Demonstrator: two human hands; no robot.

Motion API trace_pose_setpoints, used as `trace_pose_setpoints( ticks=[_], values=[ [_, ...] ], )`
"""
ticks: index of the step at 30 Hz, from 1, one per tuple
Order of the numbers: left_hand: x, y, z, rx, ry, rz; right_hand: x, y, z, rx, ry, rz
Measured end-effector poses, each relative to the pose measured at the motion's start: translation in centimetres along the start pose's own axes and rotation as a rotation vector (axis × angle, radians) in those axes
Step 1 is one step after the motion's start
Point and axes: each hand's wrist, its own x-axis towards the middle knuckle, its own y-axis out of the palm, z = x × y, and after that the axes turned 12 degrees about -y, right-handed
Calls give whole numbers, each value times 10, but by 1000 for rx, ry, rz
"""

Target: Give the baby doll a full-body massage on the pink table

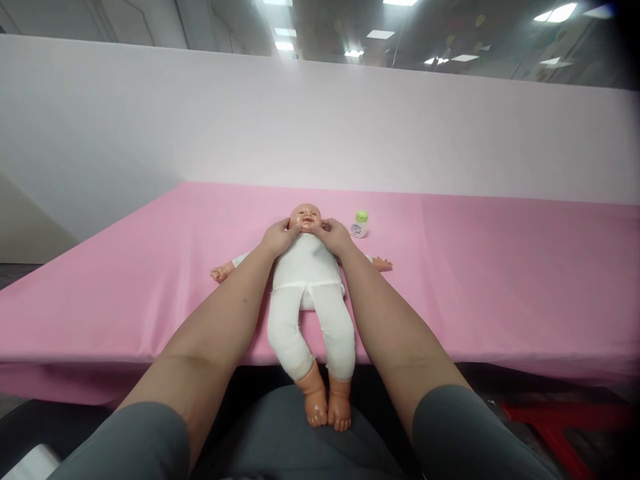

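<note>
A baby doll [306,260] with a white cloth body lies on its back, head away from me. Its bare plastic feet hang past the near table edge, above my lap. My left hand [281,237] cups one side of the doll's head, thumb on the cheek near the chin. On the opposite side my right hand [335,236] does the same, its thumb by the mouth corner. The other fingers of both hands are mostly hidden beside and behind the head. Just right of my right hand stands a small clear bottle [359,228] with a green cap.
A pink cloth [500,280] covers the table and drapes over its front edge. Behind it rises a white partition [320,127], with glass and ceiling lights beyond. Part of a red frame [565,420] shows low on the right.
</note>
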Motion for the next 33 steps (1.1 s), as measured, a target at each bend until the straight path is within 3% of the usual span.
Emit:
trace_pose_setpoints(
  ticks=[9,16,33],
  values=[
    [-5,-4,-2,-25,-15,63,1,-1,-5,34,34,34],
    [-5,-8,0,0,-38,-2,-2,-3,-5,32,20,49],
    [-5,-8,-1,58,-36,-28,-4,-5,1,13,-28,49]
  ],
)
